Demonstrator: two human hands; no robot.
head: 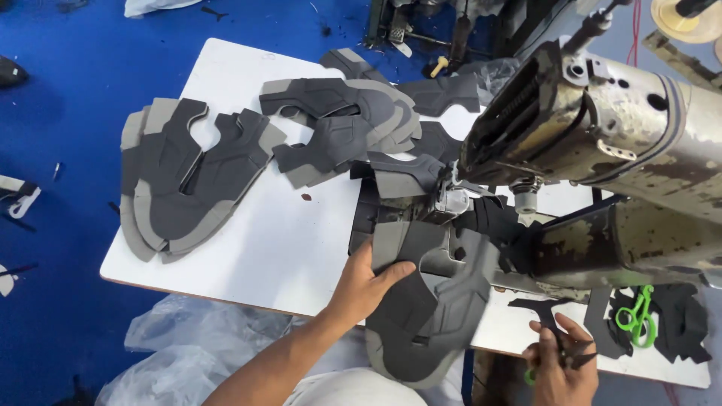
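Grey and black shoe-upper panels cover a white worktable (pixel 248 248) seen from above, with a bright blue floor (pixel 68 113) around it. The person's left hand (pixel 361 286) reaches in from the near edge and grips a dark grey shoe upper piece (pixel 432 316), thumb on top and fingers curled under its left edge. That piece lies at the near middle of the table, partly hanging over the near edge, with its far end tucked under the head of an industrial sewing machine (pixel 602 128). The machine is worn, pale metal with dark patches, and it fills the right side of the view.

The right hand (pixel 560 361) sits at the near right edge of the table, fingers closed around a small pair of black thread snips (pixel 564 349); the blades are hard to make out, so whether they are parted cannot be told.

A fanned stack of grey and black cut panels (pixel 188 180) lies on the far left of the table, well apart from both hands. A second, looser heap of panels (pixel 353 120) rests at the far middle, near the machine head. Green-handled scissors (pixel 635 316) lie on dark scraps to the right. Crumpled clear plastic bags (pixel 195 338) sit below the near edge of the table.
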